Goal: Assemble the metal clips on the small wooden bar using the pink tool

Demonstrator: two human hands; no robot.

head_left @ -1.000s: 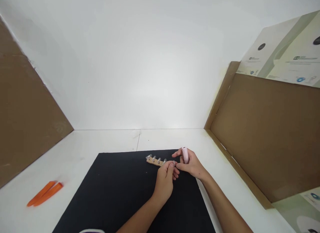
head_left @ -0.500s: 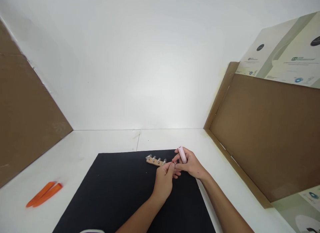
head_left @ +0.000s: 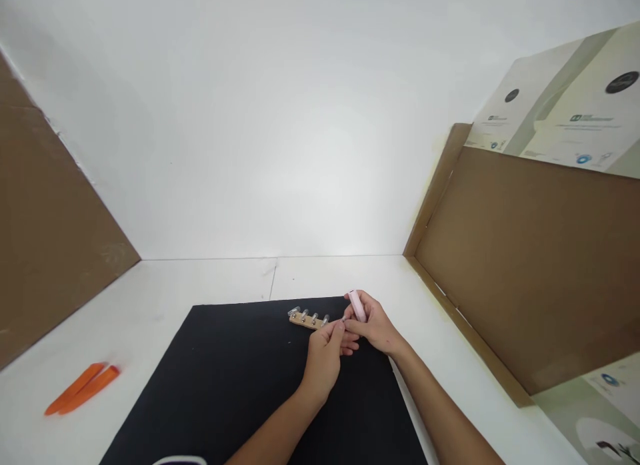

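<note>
My left hand (head_left: 325, 352) is closed in a pinch, thumb against forefinger, on something tiny that I cannot make out. Close against it, my right hand (head_left: 374, 324) curls around a small pale pink stick-like device (head_left: 357, 306), which stands tilted in the fingers. The right thumb and a fingertip meet the left fingertips at the same small spot. Just beyond the left hand lies a narrow wooden strip (head_left: 303, 320) bearing several clear, rounded pieces with shiny metal spots. Its right end is hidden behind the left fingers.
A black mat (head_left: 225, 378) lies under both hands on the white table (head_left: 150, 318). Two orange strips (head_left: 83, 389) lie at the left. Brown cardboard panels (head_left: 525, 252) stand on both sides, a white wall behind. Part of a white curved object (head_left: 180, 460) shows at the bottom edge.
The whole view has shifted slightly, moving everything a little left. Both hands remain together in nearly the same pose, and the pink device stays in the right hand.
</note>
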